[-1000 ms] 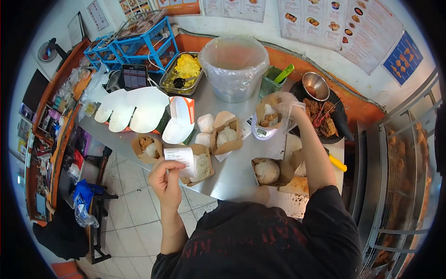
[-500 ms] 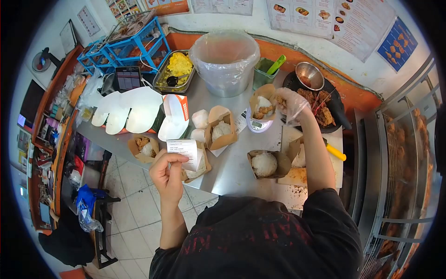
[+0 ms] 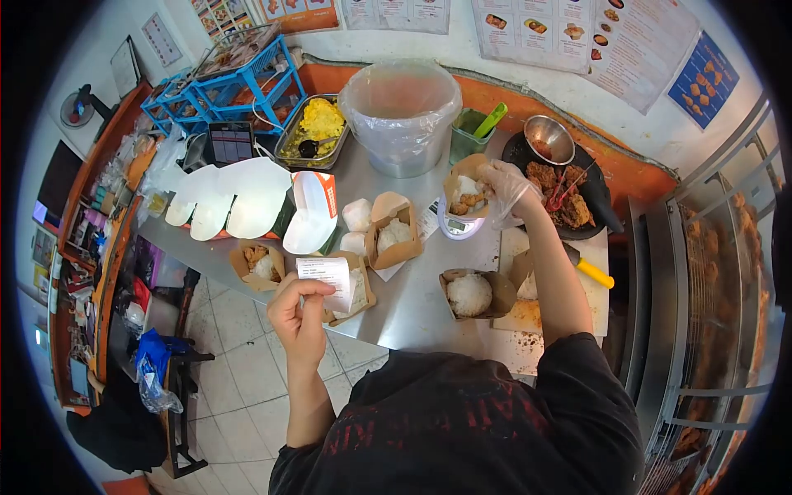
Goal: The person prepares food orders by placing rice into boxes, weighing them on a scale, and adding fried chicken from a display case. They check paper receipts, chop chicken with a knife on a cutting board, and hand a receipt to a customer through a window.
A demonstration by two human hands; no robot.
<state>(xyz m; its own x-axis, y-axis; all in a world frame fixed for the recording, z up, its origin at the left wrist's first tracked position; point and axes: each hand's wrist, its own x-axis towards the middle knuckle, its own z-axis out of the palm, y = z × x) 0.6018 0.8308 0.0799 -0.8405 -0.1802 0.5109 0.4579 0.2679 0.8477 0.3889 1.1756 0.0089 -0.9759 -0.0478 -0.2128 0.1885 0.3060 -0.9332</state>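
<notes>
My left hand [image 3: 299, 318] pinches a printed paper receipt [image 3: 323, 277] between thumb and fingers, above a brown paper box of rice [image 3: 356, 301]. In a clear plastic glove, my right hand [image 3: 505, 188] is closed at the right rim of another paper box [image 3: 459, 175]. That box sits on a small digital scale [image 3: 462, 228] and contains white rice with fried chicken pieces [image 3: 470, 201]. What the gloved fingers hold is hidden. Right of this hand, a dark round dish [image 3: 601, 198] bears fried chicken [image 3: 572, 208], tongs and a metal bowl [image 3: 549, 140].
More boxes hold rice [image 3: 470, 295], rice with chicken [image 3: 261, 266] and rice [image 3: 394, 236]. Open white cartons [image 3: 256, 200] stand left. Behind are a tray of yellow food [image 3: 320, 124], a plastic-lined bucket [image 3: 401, 124] and a green container [image 3: 469, 142]. A yellow-handled knife [image 3: 594, 271] lies right.
My right hand has moved slightly left and down, closer against the box on the scale. My left hand keeps hold of the receipt, nearly still. The view has shifted slightly.
</notes>
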